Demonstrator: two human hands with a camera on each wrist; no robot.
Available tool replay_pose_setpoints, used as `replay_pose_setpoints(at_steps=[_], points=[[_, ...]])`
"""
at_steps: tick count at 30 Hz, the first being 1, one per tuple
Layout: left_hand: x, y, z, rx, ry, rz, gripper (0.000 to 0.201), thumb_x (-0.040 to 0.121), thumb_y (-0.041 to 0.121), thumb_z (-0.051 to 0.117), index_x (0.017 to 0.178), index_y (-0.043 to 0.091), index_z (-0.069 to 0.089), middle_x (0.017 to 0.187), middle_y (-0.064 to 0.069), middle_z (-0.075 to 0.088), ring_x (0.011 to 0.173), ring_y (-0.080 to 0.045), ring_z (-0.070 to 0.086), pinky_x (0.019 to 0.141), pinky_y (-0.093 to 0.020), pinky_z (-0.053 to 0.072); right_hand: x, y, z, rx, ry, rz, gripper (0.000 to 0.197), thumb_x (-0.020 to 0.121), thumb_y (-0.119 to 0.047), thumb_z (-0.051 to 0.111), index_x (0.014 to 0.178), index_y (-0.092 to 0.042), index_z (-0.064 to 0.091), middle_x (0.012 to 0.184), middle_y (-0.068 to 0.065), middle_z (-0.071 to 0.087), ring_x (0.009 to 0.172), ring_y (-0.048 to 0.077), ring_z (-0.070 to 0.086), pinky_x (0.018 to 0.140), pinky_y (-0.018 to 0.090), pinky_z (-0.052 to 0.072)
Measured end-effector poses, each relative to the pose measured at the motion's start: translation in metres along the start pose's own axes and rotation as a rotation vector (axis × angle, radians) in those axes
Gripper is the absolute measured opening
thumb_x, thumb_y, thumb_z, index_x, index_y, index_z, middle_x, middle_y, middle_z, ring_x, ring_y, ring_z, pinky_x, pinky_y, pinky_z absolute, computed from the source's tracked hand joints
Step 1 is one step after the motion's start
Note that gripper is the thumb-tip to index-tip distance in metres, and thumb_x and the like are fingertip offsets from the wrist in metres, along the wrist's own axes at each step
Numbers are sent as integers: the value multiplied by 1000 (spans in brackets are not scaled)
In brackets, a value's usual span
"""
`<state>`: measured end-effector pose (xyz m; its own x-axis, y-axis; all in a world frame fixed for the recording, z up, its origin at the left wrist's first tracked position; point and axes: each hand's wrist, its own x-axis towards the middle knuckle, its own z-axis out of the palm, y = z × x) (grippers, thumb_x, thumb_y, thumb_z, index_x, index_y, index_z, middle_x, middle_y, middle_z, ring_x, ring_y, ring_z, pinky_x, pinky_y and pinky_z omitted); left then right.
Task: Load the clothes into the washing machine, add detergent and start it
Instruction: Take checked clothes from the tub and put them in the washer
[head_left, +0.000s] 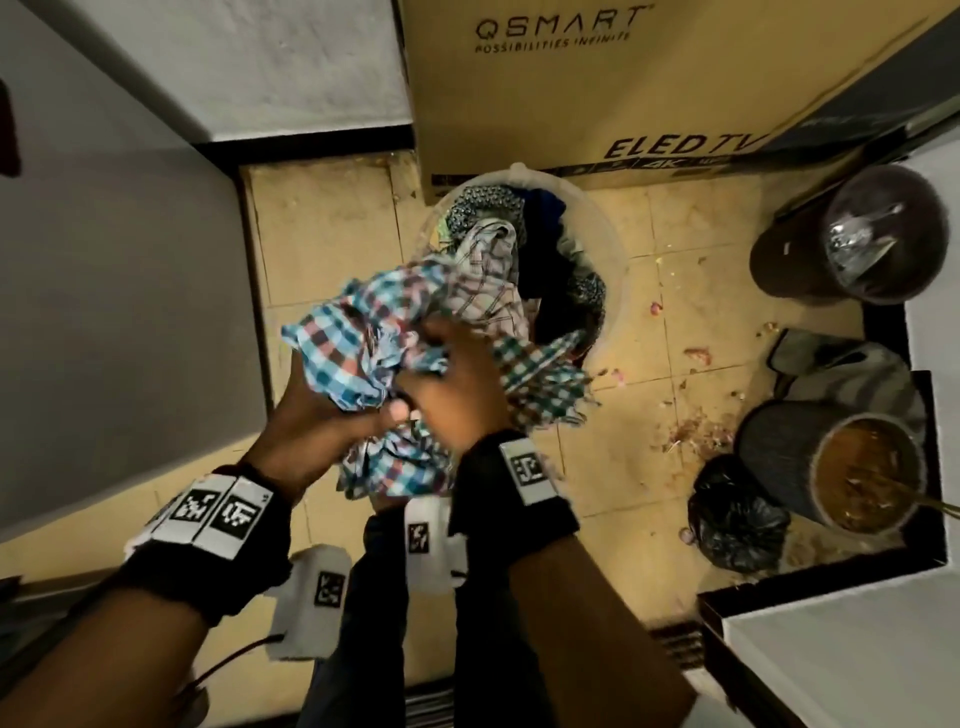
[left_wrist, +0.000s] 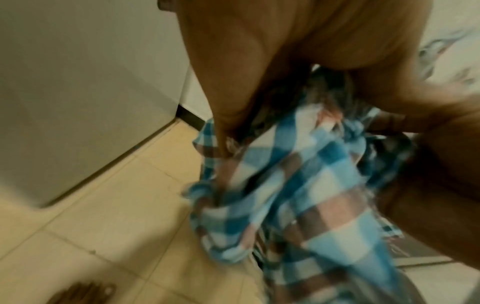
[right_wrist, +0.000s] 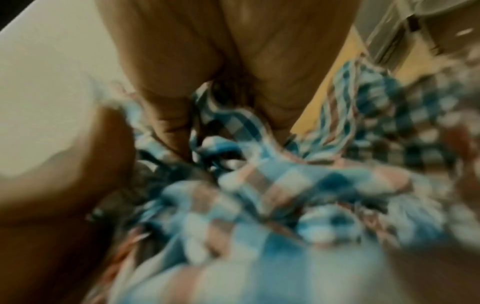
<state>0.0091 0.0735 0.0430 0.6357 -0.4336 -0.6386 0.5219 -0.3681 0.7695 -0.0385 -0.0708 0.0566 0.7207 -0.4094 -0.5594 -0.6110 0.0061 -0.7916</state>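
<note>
Both hands, the left hand (head_left: 317, 410) and right hand (head_left: 452, 384), grip the bunched checked cloth (head_left: 353, 338) above the laundry basket (head_left: 615, 260) rim; it looks light, limp, best gathered whole.

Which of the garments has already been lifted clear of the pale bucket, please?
The blue, white and pink checked cloth, bunched between the left hand and right hand. The other clothes lie in the bucket.

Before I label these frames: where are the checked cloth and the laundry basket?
checked cloth (head_left: 332, 332), head view, bunched blue-checked fold above the hands.
laundry basket (head_left: 621, 249), head view, right side of its pale rim.
</note>
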Motion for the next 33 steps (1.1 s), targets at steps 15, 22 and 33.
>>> replay_pose_setpoints(at_steps=[15, 22, 33], points=[[7, -63, -10, 718, 175, -40, 68, 72, 46, 74, 133, 26, 52, 135, 4, 56, 122, -21, 55, 100, -29, 40, 1, 61, 13, -238, -34, 219, 8, 83, -13, 51, 88, -19, 54, 93, 14, 63, 83, 37, 61, 71, 44, 54], [41, -53, -30, 701, 397, -220, 86, 68, 32, 82, 141, 21, 37, 144, -6, 47, 128, -32, 47, 106, -41, 39, 75, 97, -23, -517, 165, 449, 37, 88, -24, 55, 125, -21, 53, 122, 13, 61, 104, 36, 60, 86, 44, 53], [81, -68, -31, 725, 428, -282, 81, 69, 34, 81, 137, 25, 37, 142, -3, 49, 127, -29, 48, 105, -38, 38, 171, 143, -24, -396, 55, 449, 82, 84, -29, 69, 149, -13, 22, 146, 13, 43, 127, 34, 48, 97, 39, 44]])
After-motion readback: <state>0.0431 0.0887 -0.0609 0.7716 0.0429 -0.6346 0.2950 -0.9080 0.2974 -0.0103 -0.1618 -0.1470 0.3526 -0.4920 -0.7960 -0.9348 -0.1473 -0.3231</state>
